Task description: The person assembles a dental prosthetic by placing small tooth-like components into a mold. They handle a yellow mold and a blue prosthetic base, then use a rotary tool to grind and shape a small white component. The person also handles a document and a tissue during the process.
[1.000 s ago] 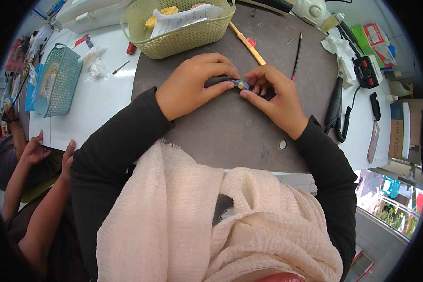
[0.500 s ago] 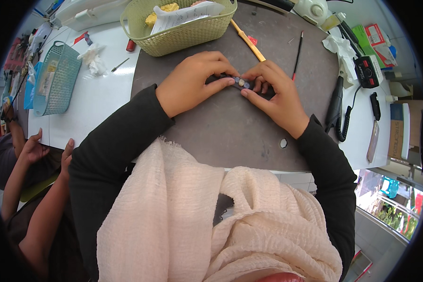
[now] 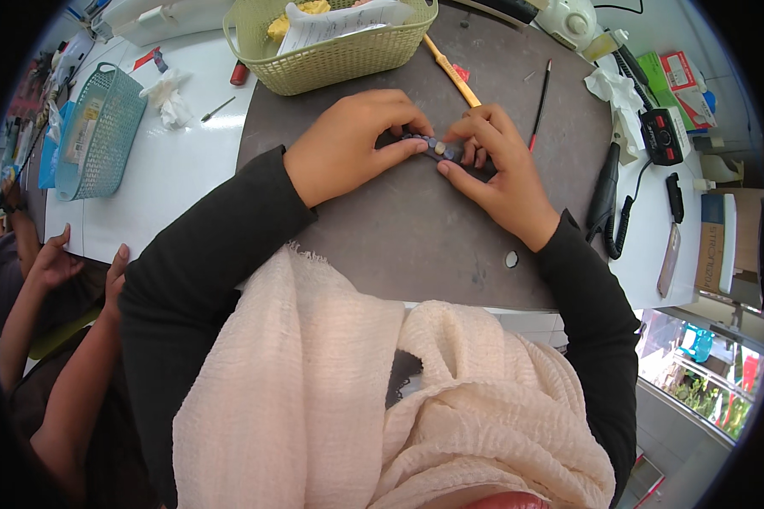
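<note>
Between my two hands sits a small dental model (image 3: 440,148), a dark blue-grey row of teeth with one cream-coloured tooth among them. My left hand (image 3: 348,148) is closed on its left end, thumb in front and fingers behind. At the other end my right hand (image 3: 511,174) pinches it between a bent thumb and curled fingers. Much of the model is hidden by the fingers. A yellow bamboo-like stick (image 3: 452,72) runs down to the knuckles of my right hand; whether they touch, I cannot tell.
A green basket (image 3: 339,68) with papers stands beyond my hands on the grey board (image 3: 382,237). Rightward are a thin red-and-black brush (image 3: 542,102), a corded black handpiece (image 3: 604,191) and a knife (image 3: 672,229). A blue basket (image 3: 102,144) and another person's hands (image 3: 59,261) are left.
The view has shifted slightly. Both hands keep nearly the same grip on the dental model, whose cream tooth now shows a little more fully.
</note>
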A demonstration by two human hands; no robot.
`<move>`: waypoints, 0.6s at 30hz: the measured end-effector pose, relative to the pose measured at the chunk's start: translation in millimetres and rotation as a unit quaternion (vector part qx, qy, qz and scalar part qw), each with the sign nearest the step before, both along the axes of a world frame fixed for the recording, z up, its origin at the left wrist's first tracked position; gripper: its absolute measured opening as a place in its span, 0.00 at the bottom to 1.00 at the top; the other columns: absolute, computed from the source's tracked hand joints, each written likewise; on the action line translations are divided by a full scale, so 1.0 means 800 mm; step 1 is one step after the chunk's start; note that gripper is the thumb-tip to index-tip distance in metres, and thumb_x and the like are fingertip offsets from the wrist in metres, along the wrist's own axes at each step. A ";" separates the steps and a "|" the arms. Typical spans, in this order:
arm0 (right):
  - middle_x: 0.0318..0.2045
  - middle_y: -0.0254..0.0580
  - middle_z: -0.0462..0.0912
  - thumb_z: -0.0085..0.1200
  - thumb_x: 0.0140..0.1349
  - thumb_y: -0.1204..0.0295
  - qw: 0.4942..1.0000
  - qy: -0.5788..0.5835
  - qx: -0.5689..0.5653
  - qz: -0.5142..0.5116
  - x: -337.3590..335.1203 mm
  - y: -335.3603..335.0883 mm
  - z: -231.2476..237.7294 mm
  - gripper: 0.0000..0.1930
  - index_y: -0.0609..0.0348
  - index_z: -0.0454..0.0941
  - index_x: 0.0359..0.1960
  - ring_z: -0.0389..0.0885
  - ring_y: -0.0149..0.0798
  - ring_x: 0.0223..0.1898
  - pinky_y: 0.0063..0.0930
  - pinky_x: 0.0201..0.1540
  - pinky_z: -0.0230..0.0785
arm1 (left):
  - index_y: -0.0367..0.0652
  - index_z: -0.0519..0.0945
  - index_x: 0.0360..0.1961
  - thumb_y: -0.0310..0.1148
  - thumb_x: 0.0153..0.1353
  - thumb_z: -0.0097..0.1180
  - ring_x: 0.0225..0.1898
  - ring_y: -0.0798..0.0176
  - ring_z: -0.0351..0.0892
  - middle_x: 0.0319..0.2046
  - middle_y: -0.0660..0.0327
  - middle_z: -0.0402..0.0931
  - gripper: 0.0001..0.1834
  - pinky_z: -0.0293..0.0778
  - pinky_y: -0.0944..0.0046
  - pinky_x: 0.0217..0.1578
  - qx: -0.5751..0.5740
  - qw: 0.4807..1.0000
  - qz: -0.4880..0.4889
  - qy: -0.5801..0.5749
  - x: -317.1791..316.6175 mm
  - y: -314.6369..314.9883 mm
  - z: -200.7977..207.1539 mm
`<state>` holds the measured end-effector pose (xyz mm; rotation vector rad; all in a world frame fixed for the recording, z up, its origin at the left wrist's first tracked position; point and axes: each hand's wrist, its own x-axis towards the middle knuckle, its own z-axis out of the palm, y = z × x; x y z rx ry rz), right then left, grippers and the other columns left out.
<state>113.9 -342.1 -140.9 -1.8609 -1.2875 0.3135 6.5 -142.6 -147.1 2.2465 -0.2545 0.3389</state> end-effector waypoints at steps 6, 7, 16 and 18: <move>0.39 0.36 0.68 0.62 0.52 0.77 1.000 -0.011 -0.016 0.002 -0.001 0.001 0.001 0.13 0.54 0.77 0.40 0.70 0.28 0.29 0.23 0.32 0.68 | 0.42 0.81 0.39 0.30 0.59 0.60 0.34 0.66 0.77 0.35 0.63 0.77 0.08 0.71 0.69 0.31 -0.007 1.000 -0.007 -0.004 0.000 0.000 0.000; 0.39 0.36 0.68 0.62 0.52 0.77 1.000 -0.010 -0.021 0.002 -0.002 0.001 0.001 0.13 0.54 0.77 0.40 0.70 0.28 0.29 0.23 0.32 0.68 | 0.42 0.81 0.39 0.30 0.59 0.60 0.34 0.66 0.77 0.35 0.63 0.77 0.08 0.71 0.68 0.32 -0.003 1.000 -0.005 -0.004 0.000 0.000 0.000; 0.40 0.37 0.68 0.61 0.54 0.76 0.999 -0.020 -0.032 0.005 -0.003 0.001 0.003 0.13 0.53 0.77 0.41 0.71 0.31 0.30 0.24 0.34 0.70 | 0.42 0.80 0.39 0.29 0.60 0.59 0.35 0.65 0.78 0.36 0.62 0.77 0.07 0.72 0.68 0.33 0.001 1.000 -0.010 -0.014 0.001 -0.001 -0.002; 0.40 0.37 0.68 0.60 0.54 0.76 0.999 -0.023 -0.038 0.008 -0.003 -0.001 0.003 0.13 0.53 0.76 0.42 0.71 0.31 0.30 0.24 0.34 0.70 | 0.42 0.80 0.39 0.29 0.60 0.59 0.35 0.65 0.78 0.36 0.62 0.77 0.07 0.72 0.68 0.33 0.002 1.000 -0.011 -0.009 0.000 -0.001 -0.001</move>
